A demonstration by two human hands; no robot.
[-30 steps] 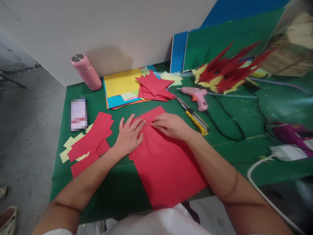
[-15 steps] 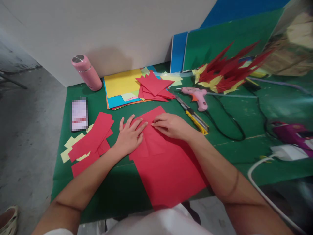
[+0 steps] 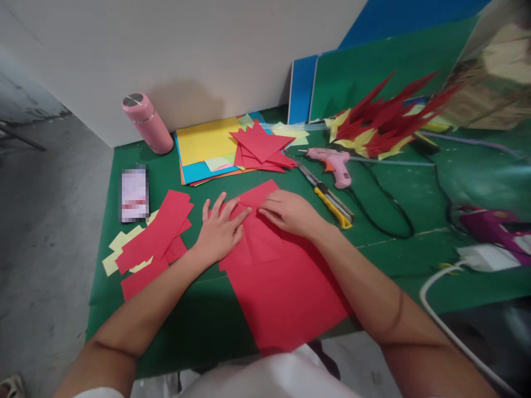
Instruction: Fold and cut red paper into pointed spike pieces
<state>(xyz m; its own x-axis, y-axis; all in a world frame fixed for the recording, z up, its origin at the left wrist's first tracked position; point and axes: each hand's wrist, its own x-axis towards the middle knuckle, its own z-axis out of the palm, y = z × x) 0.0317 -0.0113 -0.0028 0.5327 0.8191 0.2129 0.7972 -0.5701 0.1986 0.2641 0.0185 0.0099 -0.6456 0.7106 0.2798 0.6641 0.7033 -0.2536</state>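
Red paper sheets (image 3: 286, 298) lie overlapped before me, reaching over the table's near edge. A smaller red piece (image 3: 265, 243) rests on top, with faint edges. My left hand (image 3: 219, 226) lies flat on its left side, fingers spread. At the upper right of this paper is my right hand (image 3: 286, 213), thumb and fingers drawn together in a pinch; whatever is between the fingertips is too small to make out. Just beyond the right hand, a yellow box cutter (image 3: 332, 205) lies beside a pink glue gun (image 3: 332, 163).
Cut red strips (image 3: 157, 232) and pale yellow pieces (image 3: 118, 243) are on the left, below a phone (image 3: 135, 193). Behind stand a pink bottle (image 3: 147, 124), coloured sheets (image 3: 207, 141), red triangles (image 3: 263, 143) and a paper flame shape (image 3: 390, 121). Cords and a white adapter (image 3: 492, 258) lie right.
My right hand has shifted very slightly, its fingertips still near the same spot. My left hand stays almost in place. A shoe at the lower left has slid lower in view.
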